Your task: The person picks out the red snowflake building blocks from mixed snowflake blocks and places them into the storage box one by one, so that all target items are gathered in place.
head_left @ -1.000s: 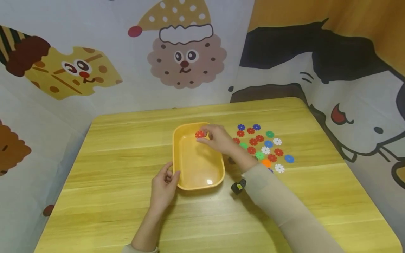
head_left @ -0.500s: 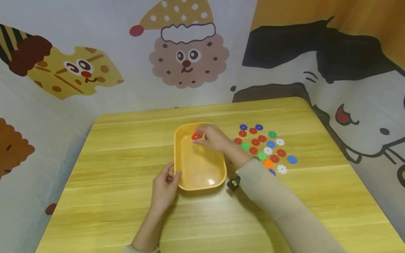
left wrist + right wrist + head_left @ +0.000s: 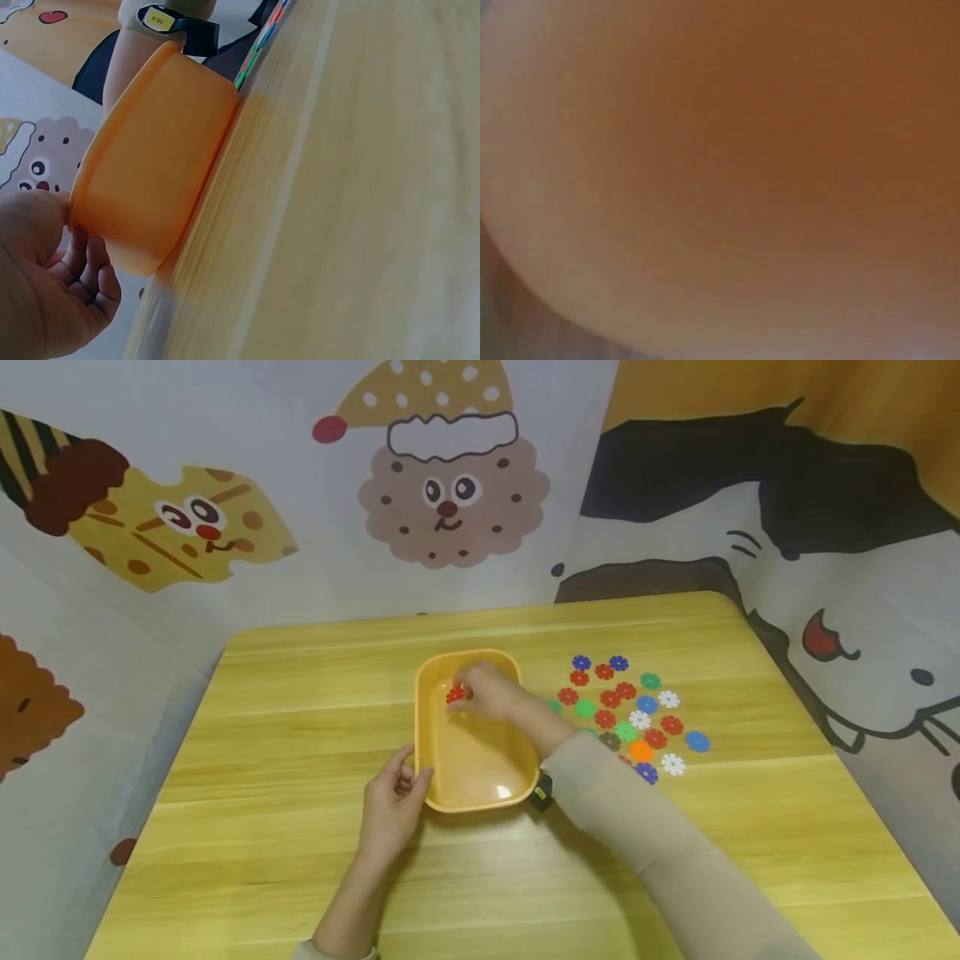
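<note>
R hand (image 3: pixel 487 691) pinches a red flower pc (image 3: pixel 455 695) btwn thumb & fingers, over the tray (image 3: pixel 472 764) floor, can't tell if touching; L hand (image 3: pixel 393 806) grips the tray's left rim. Main risk, prob: wrist cam (image 3: pixel 542 792) looks v. close to the right rim, so a low exit could knock the tray askew.

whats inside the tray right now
The right hand holds a red disc within the tray; its visible floor shows no other pieces. What lies under that hand is hidden.
</note>
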Tool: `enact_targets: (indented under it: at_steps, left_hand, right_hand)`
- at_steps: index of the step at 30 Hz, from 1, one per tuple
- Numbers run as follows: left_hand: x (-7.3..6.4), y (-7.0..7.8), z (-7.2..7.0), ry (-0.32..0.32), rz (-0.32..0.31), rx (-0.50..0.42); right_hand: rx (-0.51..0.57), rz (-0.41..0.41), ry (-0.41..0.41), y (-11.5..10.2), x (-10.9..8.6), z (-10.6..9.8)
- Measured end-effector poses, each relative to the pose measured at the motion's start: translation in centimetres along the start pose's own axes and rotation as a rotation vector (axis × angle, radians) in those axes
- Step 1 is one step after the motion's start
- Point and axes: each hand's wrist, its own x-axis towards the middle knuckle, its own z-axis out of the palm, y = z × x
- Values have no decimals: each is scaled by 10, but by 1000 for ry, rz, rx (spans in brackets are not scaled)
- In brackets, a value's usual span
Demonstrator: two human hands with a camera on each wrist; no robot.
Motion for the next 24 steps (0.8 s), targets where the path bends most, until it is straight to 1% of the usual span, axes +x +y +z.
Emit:
enact_targets:
  at_steps: [2,6,11,14,17,24]
  left_hand:
    - [0,1,0,1,3,3]
    - [0,2,1,-1,6,3]
    - [0,3,1,-9,7,1]
    - [0,3,2,-2,12,10]
    - [-1,4,2,11,8,19]
    - [-2,3,2,32,2,30]
  right_hand:
    - [2,17,3,0,0,2]
    - [16,26,9,1,0,5]
    - [42,19,19,1,-5,3]
    - [59,1,44,0,-9,-1]
    - [71,-29,95,1,-13,-4]
    - [113,-76,278,11,-28,-10]
